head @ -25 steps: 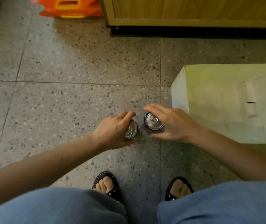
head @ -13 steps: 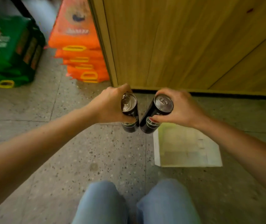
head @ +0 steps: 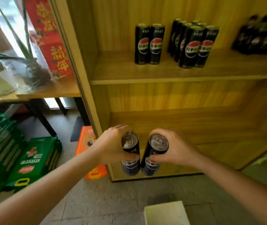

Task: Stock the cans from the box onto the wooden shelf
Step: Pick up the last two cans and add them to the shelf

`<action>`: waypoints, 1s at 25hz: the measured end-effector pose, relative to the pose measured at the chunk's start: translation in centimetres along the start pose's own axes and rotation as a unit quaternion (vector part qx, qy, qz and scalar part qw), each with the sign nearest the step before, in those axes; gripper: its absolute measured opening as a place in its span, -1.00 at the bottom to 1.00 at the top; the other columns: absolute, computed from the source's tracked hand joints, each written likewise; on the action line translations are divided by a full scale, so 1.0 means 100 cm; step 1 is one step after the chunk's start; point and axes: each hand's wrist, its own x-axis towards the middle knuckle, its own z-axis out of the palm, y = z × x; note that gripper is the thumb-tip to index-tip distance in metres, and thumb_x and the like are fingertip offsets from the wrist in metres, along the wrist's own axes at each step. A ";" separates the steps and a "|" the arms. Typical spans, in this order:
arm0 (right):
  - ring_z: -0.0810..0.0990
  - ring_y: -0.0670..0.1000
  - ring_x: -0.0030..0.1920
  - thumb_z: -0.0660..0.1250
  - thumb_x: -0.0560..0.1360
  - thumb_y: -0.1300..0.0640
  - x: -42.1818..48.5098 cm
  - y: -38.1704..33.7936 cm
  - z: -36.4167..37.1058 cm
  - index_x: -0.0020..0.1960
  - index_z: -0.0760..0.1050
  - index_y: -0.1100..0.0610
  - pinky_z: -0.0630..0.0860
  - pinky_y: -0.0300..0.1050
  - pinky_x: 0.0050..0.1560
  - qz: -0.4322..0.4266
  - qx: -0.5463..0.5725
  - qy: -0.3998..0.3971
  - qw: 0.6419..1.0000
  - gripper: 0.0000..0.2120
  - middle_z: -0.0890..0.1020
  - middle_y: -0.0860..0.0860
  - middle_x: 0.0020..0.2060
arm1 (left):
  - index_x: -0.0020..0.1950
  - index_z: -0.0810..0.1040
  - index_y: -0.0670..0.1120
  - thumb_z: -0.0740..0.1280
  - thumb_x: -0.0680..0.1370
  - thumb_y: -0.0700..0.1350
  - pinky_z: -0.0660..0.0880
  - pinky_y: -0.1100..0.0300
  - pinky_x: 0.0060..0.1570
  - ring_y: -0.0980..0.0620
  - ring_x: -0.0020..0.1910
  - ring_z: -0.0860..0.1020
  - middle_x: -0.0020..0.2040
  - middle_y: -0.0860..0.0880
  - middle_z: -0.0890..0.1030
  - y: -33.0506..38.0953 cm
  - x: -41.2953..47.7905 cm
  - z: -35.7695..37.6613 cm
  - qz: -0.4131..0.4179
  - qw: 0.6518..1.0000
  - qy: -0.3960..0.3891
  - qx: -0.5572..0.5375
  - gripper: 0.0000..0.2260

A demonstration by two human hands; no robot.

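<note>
I hold two tall black cans side by side in front of the wooden shelf (head: 170, 78). My left hand (head: 111, 146) grips the left can (head: 130, 153) and my right hand (head: 176, 148) grips the right can (head: 153, 155), both upright with silver tops showing. They hang level with the bare lower shelf board. On the upper board stand a pair of the same cans (head: 149, 44) and, to their right, a group of several more (head: 192, 44). The pale box (head: 165, 211) lies on the floor below my hands.
Dark bottles (head: 261, 34) stand at the right end of the upper board. Green crates (head: 32, 159) and an orange crate (head: 87, 143) are stacked on the floor to the left. A table with a glass vase and plant (head: 27, 69) stands left of the shelf.
Both hands lifted the two cans from the floor beside the box up to the lower shelf level. My view rose from the floor to the shelf boards.
</note>
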 end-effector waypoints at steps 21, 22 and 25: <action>0.52 -0.08 0.00 0.56 0.19 0.24 0.181 -0.031 -0.198 0.10 0.45 0.08 0.47 -0.25 0.00 -0.028 0.134 0.177 0.975 -0.47 0.54 -0.06 -0.03 | 0.24 0.35 -0.07 0.56 0.21 -0.28 0.41 0.25 -0.03 0.12 -0.01 0.49 -0.07 0.22 0.48 0.085 0.203 -0.133 -0.045 0.917 0.279 -0.280 -0.32; 0.51 -0.07 0.01 0.56 0.19 0.23 0.191 -0.029 -0.203 0.13 0.46 0.11 0.44 -0.26 -0.01 -0.025 0.126 0.175 0.976 -0.45 0.51 -0.06 -0.03 | 0.25 0.34 -0.08 0.56 0.21 -0.28 0.43 0.23 -0.01 0.11 0.01 0.49 -0.04 0.18 0.49 0.082 0.215 -0.135 -0.049 0.915 0.282 -0.284 -0.31; 0.51 0.00 0.10 0.55 0.21 0.22 0.219 -0.021 -0.212 0.22 0.43 0.15 0.38 -0.27 0.01 -0.004 0.121 0.178 0.977 -0.39 0.51 -0.02 0.04 | 0.26 0.33 -0.07 0.57 0.20 -0.26 0.44 0.17 0.08 0.08 0.06 0.48 0.06 0.08 0.49 0.070 0.244 -0.140 -0.053 0.919 0.279 -0.272 -0.29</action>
